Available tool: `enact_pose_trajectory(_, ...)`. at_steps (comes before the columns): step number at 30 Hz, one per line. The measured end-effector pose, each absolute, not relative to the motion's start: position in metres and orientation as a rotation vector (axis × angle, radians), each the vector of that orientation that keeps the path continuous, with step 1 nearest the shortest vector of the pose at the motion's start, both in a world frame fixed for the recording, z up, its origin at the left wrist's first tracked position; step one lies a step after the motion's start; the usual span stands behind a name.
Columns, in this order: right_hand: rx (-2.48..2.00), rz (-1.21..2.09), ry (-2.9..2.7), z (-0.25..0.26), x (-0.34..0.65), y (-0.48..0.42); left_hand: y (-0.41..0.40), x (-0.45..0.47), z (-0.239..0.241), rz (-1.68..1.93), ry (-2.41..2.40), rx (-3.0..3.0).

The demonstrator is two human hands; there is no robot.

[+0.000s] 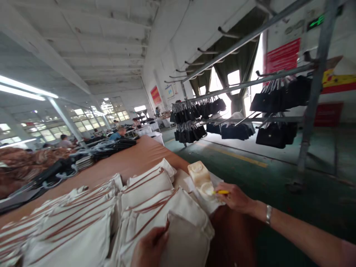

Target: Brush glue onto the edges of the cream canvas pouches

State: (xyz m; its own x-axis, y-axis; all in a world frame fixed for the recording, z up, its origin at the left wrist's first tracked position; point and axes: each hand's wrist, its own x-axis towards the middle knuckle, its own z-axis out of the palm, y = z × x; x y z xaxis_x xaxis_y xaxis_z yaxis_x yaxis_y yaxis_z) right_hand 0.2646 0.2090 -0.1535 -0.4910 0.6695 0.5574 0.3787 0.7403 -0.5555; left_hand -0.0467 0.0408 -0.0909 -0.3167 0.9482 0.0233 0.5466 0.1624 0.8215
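My left hand [151, 243] pinches the upper edge of a cream canvas bag piece [189, 237] with brown edging, at the front of the table. Beside it, several similar cream pieces [75, 233] lie overlapped in rows. My right hand [235, 196] is closed around a small yellow-handled brush [222, 192]. The brush's tip dips into an opened, yellowed plastic container [198, 173] that has whitish stuff in its near end; the bristles are hidden. Under the container lies a white sheet [215, 204] at the table's right edge.
The brown-covered table [147, 150] stretches away ahead. Black straps and pieces [105, 150] are piled at its left, near brown bundled material [36, 163]. On the right stands a metal rack [306, 137] hung with black bags [275, 98]. Other people [119, 133] sit farther back.
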Motion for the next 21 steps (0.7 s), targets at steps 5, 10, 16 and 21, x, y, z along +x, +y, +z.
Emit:
enact_pose_trajectory(5,-0.844,0.724,-1.728,-0.110,0.259,0.169,0.019,-0.026,-0.081,0.993,1.918,1.278)
enact_pose_trajectory(10,-0.694,1.109,-1.470,-0.069,0.230,0.120,0.001,-0.007,-0.081,1.111,1.874,1.260)
enact_pose_trajectory(16,-0.596,1.070,-1.610,-0.063,0.199,0.102,-0.009,0.000,-0.082,1.057,1.781,1.319)
enact_pose_trajectory(21,-0.658,0.874,-1.566,-0.058,0.200,0.100,-0.010,-0.002,-0.090,1.036,1.764,1.394)
